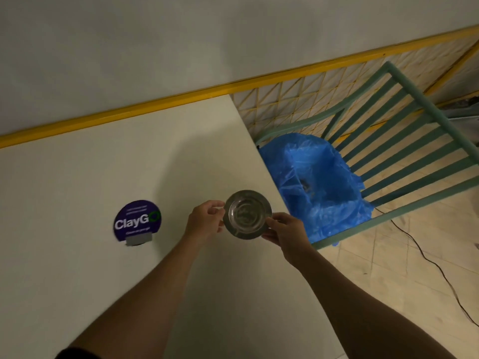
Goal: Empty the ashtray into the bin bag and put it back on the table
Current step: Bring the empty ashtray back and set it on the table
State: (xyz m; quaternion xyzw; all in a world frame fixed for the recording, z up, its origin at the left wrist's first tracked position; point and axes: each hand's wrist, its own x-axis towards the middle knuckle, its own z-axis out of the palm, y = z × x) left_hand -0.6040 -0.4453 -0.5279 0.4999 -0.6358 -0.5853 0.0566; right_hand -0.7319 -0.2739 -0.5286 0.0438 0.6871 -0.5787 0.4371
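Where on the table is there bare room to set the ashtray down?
Nearly all of the white table is bare: the wide stretch between the yellow wall trim and the purple ClayGo sign, and the patch below the left hand and right hand gripping the ashtray. Only the sign's spot is taken.

Both forearms are bare from elbow to wrist, no watch, ring or band showing on the left hand [206, 219] or right hand [286, 230], and only a dark sleeve edge [75, 353] shows far behind the left hand.
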